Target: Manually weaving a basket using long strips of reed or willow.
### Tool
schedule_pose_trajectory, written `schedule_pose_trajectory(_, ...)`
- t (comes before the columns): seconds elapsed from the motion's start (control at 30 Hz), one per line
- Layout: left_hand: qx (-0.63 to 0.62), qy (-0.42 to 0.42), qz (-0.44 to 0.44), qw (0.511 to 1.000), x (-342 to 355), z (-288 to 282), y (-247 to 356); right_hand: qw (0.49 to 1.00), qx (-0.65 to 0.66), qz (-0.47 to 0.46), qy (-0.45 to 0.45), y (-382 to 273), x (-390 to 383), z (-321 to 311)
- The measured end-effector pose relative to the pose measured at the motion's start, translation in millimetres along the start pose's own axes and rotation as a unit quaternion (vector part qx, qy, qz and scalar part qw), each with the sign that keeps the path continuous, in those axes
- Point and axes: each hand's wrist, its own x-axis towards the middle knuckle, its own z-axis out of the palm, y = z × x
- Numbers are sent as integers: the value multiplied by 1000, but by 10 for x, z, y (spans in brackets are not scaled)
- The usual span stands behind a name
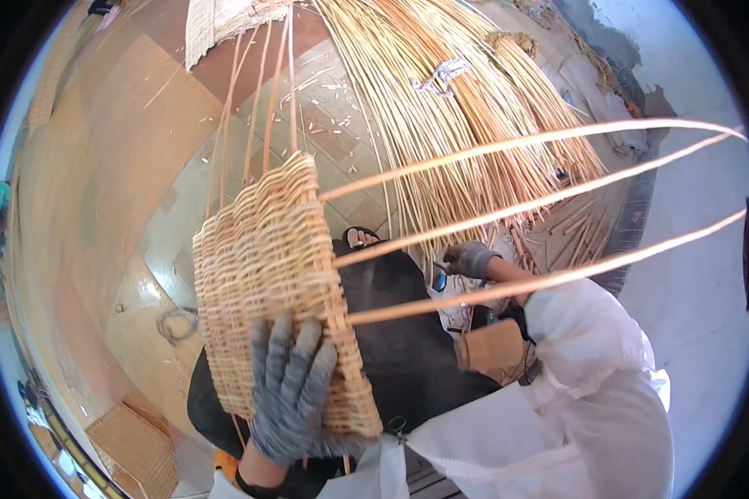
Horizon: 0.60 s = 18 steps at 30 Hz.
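left fingers (280,349) lie outstretched on the woven panel (258,249) near its edge; right hand (470,259) well apart, grip unclear.

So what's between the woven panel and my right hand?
In the head view, your black-clothed leg lies between the woven panel and your gloved right hand; one pale rod passes above that stretch, another below.

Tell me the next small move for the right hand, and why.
Probably bring the right hand over to the woven panel: the left hand lies on it, while the right is away from it near the stick bundle, and three long sticks jut from the panel's right edge.
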Motion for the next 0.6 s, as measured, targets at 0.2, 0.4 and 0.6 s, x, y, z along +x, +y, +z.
schedule_pose_trajectory(0.2, -17, 4, -27, 999, 41, 41, 14, 969, 105, 95, 204, 7, 1354, 111)
schedule_pose_trajectory(0.4, -65, 17, -7, 998, 187, -52, -19, 896, 217, 229, 314, -298, 1806, 373)
schedule_pose_trajectory(0.6, -32, 19, -1, 999, 276, 23, -14, 847, 121, 144, 498, -591, 1517, 409)
